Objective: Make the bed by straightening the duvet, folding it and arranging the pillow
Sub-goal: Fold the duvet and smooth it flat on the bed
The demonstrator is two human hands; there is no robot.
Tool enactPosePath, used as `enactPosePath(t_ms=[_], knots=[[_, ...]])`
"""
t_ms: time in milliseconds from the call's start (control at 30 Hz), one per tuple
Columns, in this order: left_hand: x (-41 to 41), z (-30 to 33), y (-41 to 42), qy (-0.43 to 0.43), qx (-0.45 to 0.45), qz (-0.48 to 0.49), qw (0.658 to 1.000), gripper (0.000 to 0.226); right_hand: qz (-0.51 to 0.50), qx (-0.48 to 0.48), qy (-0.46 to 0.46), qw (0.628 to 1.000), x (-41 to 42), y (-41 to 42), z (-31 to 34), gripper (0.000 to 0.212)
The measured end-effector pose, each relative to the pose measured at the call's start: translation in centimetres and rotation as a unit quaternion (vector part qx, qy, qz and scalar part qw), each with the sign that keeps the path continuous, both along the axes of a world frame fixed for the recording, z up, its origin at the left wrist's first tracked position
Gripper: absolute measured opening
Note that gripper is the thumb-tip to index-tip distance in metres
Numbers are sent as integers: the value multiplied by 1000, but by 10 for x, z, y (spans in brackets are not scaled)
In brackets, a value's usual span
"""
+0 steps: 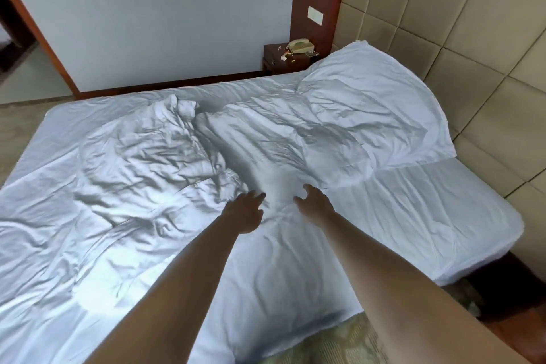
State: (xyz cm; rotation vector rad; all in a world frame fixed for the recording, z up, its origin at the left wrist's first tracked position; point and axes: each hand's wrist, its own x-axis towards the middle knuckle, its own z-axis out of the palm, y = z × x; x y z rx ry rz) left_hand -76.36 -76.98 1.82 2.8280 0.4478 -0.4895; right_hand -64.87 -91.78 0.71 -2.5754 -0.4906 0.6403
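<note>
Here, both arms are reaching out over the bed, the left hand and right hand spread loose and gripping nothing, hovering over the duvet. The duvet is lying rumpled across the mattress, and the pillow is resting by the headboard.

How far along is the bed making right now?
Nothing looks finished. The duvet lies crumpled across the bed, unfolded. In hand: the left hand and right hand reach out open over its wrinkled middle, gripping nothing. Left: straighten and fold it, then square the pillow lying askew by the headboard.
</note>
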Motion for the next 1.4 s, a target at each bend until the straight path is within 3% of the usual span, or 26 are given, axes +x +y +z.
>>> enactPosePath(t_ms=[300, 567, 833, 1400], knots=[[98, -8, -72, 27, -25, -2, 999, 53, 1, 8, 44, 999, 101, -64, -24, 51], [229, -37, -82, 11, -50, -52, 997, 51, -33, -90, 25, 995, 199, -110, -35, 51], [350, -48, -122, 30, -82, -103, 991, 56, -75, -106, 31, 991, 307, -158, -40, 51], [701, -80, -237, 80, -87, -30, 992, 62, -42, -57, 29, 997, 711, -253, -83, 51]])
